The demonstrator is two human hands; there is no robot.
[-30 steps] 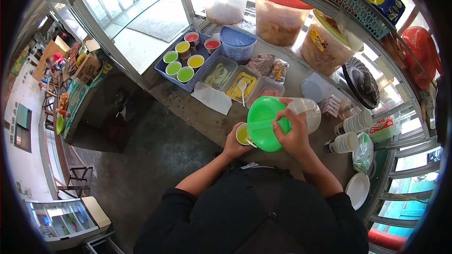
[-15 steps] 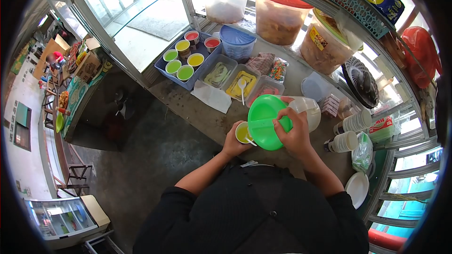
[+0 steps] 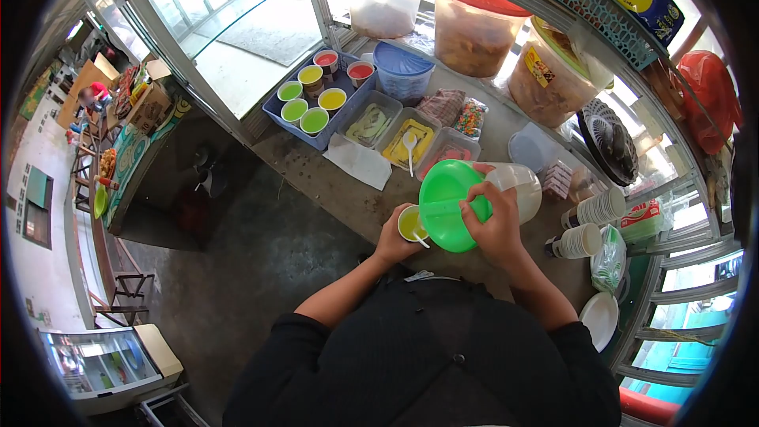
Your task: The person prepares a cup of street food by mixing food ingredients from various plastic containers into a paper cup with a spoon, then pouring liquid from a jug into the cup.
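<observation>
My left hand (image 3: 393, 239) is wrapped round a paper cup (image 3: 408, 226) with yellow-green contents and a white plastic spoon (image 3: 422, 241) in it. A clear pitcher (image 3: 528, 192) with a bright green lid (image 3: 444, 217) is in my right hand (image 3: 496, 217), my thumb against the lid. The pitcher leans towards the cup, its lid edge close to the cup's rim. Whether liquid is flowing is too small to tell. Just beyond are open plastic tubs: a yellow one (image 3: 395, 147) with a white spoon on it, a pale green one (image 3: 368, 122) and a pink one (image 3: 445, 150).
A blue tray (image 3: 275, 111) holds several cups of green, yellow and red contents. Large lidded containers (image 3: 479, 35) line the back. Stacked paper cups (image 3: 598, 207) stand at right, near a white plate (image 3: 599, 320). A person (image 3: 96, 95) is far off at left.
The view has shifted slightly, so the counter items sit a little further right. Both hands keep their hold, with the cup and pitcher almost still.
</observation>
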